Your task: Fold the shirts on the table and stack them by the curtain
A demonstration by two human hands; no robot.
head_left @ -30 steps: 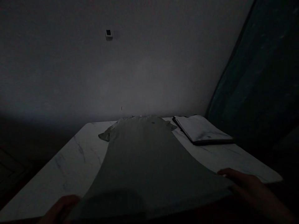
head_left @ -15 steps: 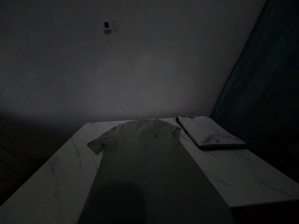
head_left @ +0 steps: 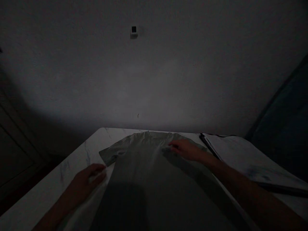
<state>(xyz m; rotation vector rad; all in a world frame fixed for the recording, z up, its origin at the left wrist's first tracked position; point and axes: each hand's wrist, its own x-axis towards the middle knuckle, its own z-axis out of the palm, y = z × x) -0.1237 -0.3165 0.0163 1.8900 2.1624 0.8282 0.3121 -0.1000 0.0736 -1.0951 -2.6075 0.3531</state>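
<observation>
A grey-green T-shirt [head_left: 141,166] lies spread flat on a white marble table [head_left: 79,152], collar at the far end and body running toward me. My right hand [head_left: 185,150] rests palm-down on the shirt's far right part, near the shoulder, and it holds nothing. The right sleeve does not show clearly in the dim light. My left hand [head_left: 90,177] lies at the shirt's left edge, just below the left sleeve [head_left: 108,154], touching the fabric without visibly gripping it.
A white folder [head_left: 250,163] with a dark edge lies on the table's right side, close to my right forearm. A white wall stands behind the table, with a small wall device [head_left: 133,31]. A dark curtain [head_left: 281,109] hangs at the right.
Both hands, absent half a second ago, have come into view and now lie on the shirt's far part and left edge. The view has turned, shifting the table and folder rightward.
</observation>
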